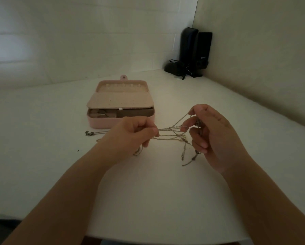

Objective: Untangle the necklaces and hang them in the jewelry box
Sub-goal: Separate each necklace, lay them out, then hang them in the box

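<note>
Several thin pale chains of the tangled necklaces (172, 134) stretch between my two hands just above the white table. My left hand (130, 134) pinches the strands at their left end. At the right end, my right hand (213, 137) grips the strands, and loose ends with small clasps hang below it. A further chain end (90, 133) lies on the table left of my left hand. The pink jewelry box (120, 106) stands open behind my hands, its inner flap folded forward and a row of hooks showing at the back.
The white table (157, 200) meets pale walls at a corner on the far right. Two black speakers (195, 50) and a dark object with cables stand in that corner. The table's front edge runs just below my forearms.
</note>
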Available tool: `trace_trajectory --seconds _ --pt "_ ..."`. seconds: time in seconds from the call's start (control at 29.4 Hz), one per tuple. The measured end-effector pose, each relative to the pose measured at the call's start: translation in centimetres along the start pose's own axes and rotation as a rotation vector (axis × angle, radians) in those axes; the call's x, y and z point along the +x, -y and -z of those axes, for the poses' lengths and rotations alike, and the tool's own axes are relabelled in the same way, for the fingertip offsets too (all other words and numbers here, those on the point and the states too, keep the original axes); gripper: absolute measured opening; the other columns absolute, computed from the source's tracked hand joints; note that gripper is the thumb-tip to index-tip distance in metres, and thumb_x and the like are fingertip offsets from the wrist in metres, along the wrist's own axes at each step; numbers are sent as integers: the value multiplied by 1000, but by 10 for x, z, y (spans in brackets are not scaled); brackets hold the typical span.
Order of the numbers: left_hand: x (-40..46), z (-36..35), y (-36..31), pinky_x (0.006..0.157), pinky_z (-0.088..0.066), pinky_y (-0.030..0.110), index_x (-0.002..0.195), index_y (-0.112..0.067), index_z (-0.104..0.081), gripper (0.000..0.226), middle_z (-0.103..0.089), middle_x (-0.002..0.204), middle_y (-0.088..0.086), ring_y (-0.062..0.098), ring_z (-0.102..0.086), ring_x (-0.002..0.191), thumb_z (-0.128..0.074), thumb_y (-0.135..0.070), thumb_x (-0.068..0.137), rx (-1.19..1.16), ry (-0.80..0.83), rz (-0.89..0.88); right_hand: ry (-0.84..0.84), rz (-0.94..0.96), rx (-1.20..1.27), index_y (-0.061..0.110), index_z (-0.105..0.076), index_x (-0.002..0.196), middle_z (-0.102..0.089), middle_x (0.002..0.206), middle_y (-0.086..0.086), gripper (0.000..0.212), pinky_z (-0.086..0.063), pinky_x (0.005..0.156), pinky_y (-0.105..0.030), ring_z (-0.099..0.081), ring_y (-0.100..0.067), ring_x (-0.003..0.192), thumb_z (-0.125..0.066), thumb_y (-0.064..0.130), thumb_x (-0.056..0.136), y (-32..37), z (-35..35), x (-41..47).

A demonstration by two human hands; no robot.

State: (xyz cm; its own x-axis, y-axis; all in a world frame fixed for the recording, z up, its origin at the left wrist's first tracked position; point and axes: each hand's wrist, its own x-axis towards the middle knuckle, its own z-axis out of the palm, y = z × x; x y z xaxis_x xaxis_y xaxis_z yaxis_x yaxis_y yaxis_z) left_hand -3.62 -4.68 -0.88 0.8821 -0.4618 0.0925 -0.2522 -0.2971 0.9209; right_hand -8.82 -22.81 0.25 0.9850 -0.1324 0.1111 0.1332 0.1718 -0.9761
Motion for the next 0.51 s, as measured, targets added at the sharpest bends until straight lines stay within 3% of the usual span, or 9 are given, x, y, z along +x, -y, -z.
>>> trace_trajectory --seconds 0.14,0.24,0.31,0.37,0.44,0.51 --pt "1 -1 2 54 -38 27 59 -29 -62 28 -58 64 0 17 -44 52 -57 -19 84 -6 18 -7 15 -16 -6 16 -56 75 -65 66 -8 25 -21 34 -17 -28 -10 34 -43 23 95 0 -1 -1" --pt "0 -3 2 70 -47 37 57 -29 -61 14 -65 84 -22 21 -60 74 -55 -34 68 14 0 -33 48 -39 3 15 -53 78 -67 65 -8 23 -26 34 -16 -29 -10 34 -41 24 95 0 -3 -2" --pt "0 -3 2 77 -49 36 59 -29 -61 15 -65 87 -26 19 -62 87 -54 -33 71 38 -8 -52 85 -56 15 14 -51 79 -68 66 -7 20 -29 34 -15 -30 -10 33 -43 27 92 0 -4 -3" --pt "-1 -5 4 69 -48 33 63 -32 -63 19 -68 84 -16 20 -61 75 -59 -28 81 80 -2 -72 119 -76 25 13 -51 79 -70 68 -8 19 -30 34 -15 -30 -9 32 -45 29 88 -1 -5 -2" --pt "-3 -6 4 65 -43 21 72 -34 -63 16 -66 75 -18 4 -57 65 -59 -23 83 118 16 -100 139 -90 24 13 -51 79 -70 70 -11 19 -32 33 -15 -31 -9 30 -45 28 88 -2 -6 -2" --pt "-3 -6 2 73 -41 13 86 -38 -60 17 -64 83 -22 -8 -57 78 -59 -21 84 148 33 -149 154 -94 26 12 -51 79 -71 72 -13 18 -32 32 -16 -31 -10 30 -45 28 87 -3 -7 -2"
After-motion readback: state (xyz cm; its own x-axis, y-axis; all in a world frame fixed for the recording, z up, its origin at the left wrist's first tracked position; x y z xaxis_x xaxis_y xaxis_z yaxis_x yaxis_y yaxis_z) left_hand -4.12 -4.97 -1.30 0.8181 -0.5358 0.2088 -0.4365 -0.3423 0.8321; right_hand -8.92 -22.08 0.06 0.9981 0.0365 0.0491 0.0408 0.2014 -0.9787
